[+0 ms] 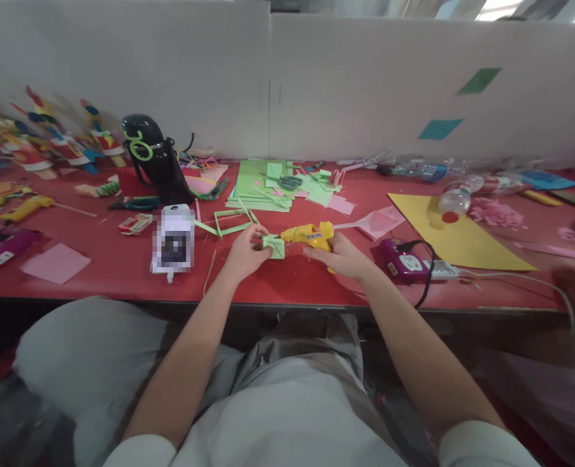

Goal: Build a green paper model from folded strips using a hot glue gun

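Note:
My left hand (249,250) is closed on a small green folded-paper piece (273,246), held low over the red table. My right hand (340,255) grips a yellow hot glue gun (309,235) by its handle, with a pale glue stick (352,224) sticking out of its back. The gun's nozzle points left and is right at the upper edge of the green paper; whether it touches cannot be made out. Left of my left hand lies a frame of green paper strips (231,222). Scissors (290,182) lie behind on green paper sheets (262,188).
A phone (173,239) and a black bottle (158,159) stand or lie to the left. A purple power strip (404,261) with a black cable, a yellow sheet (476,243) and plastic bottles (455,201) are on the right. A white partition (170,71) rises behind the table.

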Motion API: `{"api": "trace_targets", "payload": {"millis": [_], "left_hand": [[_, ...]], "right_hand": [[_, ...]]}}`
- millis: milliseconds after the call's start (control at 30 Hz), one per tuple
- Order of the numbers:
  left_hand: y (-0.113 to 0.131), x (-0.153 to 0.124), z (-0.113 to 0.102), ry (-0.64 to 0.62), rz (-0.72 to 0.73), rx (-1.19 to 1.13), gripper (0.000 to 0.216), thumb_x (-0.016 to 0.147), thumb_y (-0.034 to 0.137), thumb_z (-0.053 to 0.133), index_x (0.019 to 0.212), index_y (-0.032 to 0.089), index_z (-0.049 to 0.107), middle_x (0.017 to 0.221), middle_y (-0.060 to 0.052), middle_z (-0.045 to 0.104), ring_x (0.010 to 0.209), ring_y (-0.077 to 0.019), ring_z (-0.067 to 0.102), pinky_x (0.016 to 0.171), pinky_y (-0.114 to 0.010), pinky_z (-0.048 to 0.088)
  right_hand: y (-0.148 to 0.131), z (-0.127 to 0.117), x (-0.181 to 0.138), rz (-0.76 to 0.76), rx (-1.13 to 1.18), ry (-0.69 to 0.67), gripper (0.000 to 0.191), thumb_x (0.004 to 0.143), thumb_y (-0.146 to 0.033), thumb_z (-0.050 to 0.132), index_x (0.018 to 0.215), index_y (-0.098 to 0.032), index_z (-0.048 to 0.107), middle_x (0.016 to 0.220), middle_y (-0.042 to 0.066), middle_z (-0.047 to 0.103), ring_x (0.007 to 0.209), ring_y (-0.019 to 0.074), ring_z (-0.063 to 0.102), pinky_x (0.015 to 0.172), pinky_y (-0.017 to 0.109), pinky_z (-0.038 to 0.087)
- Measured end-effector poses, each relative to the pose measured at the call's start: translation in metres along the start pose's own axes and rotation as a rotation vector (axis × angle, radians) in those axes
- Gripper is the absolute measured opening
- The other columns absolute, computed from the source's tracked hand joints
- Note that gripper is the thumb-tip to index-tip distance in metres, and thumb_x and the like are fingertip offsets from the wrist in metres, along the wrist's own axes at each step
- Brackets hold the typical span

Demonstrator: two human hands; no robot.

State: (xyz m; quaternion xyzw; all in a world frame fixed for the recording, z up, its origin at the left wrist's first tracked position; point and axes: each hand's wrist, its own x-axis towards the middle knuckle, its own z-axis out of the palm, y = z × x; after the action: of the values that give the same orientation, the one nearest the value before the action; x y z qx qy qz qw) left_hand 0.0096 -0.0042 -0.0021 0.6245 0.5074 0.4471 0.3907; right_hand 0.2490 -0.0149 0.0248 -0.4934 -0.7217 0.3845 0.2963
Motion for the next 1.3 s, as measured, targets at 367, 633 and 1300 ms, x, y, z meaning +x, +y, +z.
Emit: {"api": "trace_targets", "payload": {"millis": [367, 633, 1300], "left_hand": [[0.005, -0.001, 0.001, -0.004, -0.037, 0.008, 0.03, 0.068, 0.01, 0.068, 0.095, 0.019, 0.057, 0.097, 0.0, 0.058, 0.064, -0.0068, 0.059, 0.064, -0.023, 0.048], [0.007, -0.001, 0.001, -0.004, -0.07, 0.012, 0.032, 0.069, 0.008, 0.069, 0.095, 0.019, 0.056, 0.098, -0.001, 0.06, 0.066, -0.0075, 0.06, 0.065, -0.023, 0.048], [0.001, 0.0, 0.001, 0.005, -0.055, 0.015, 0.033, 0.068, 0.01, 0.07, 0.097, 0.019, 0.055, 0.101, -0.002, 0.06, 0.071, -0.0091, 0.061, 0.07, -0.025, 0.05]], "right_hand": [[-0.005, 0.014, 0.006, -0.103, -0.006, 0.017, 0.031, 0.085, -0.046, 0.061, 0.092, -0.016, 0.065, 0.061, -0.003, 0.049, 0.062, 0.0144, 0.046, 0.062, 0.029, 0.037], [-0.005, 0.014, 0.007, -0.113, -0.006, 0.01, 0.031, 0.086, -0.044, 0.062, 0.098, -0.016, 0.066, 0.062, -0.003, 0.05, 0.062, 0.0138, 0.046, 0.061, 0.028, 0.037], [-0.001, 0.003, 0.004, -0.1, -0.059, -0.019, 0.029, 0.086, -0.044, 0.06, 0.091, -0.016, 0.065, 0.066, -0.002, 0.052, 0.061, 0.0134, 0.044, 0.063, 0.03, 0.038]]}}
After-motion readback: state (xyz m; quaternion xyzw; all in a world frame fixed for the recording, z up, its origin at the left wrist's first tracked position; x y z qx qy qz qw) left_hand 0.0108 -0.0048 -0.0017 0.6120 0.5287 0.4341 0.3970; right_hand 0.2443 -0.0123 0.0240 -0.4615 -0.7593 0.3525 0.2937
